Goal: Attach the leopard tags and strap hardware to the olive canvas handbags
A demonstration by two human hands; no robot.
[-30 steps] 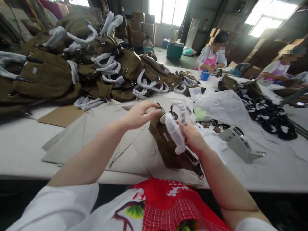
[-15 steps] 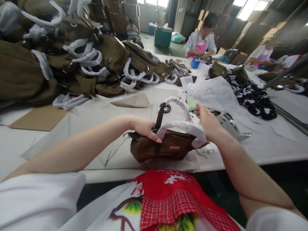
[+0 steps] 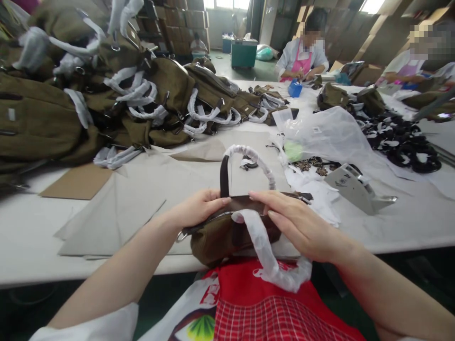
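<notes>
A small olive-brown handbag [image 3: 213, 239] stands at the table's front edge against my apron. Its top zipper [image 3: 220, 216] faces up. One handle, wrapped in white film [image 3: 258, 163], stands up on the far side; the near wrapped handle [image 3: 261, 251] hangs down over my apron. My left hand [image 3: 199, 208] grips the bag's far top edge at the left, thumb on top. Across the right part of the top lies my right hand [image 3: 302, 225], fingers stretched out and nearly flat. Behind the upright handle lies a small black item [image 3: 249, 163].
Many olive bags with wrapped handles [image 3: 142, 94] are heaped at the left. A tape dispenser [image 3: 355, 189], white papers [image 3: 316, 194], a clear plastic bag [image 3: 330, 130] and black rings [image 3: 408, 147] lie at the right. Cardboard [image 3: 76, 182] lies left; co-workers [image 3: 302, 57] sit opposite.
My right hand has come left onto the bag's top. The near handle has dropped toward me, and the bag sits closer to my apron. My left hand has shifted to the far edge.
</notes>
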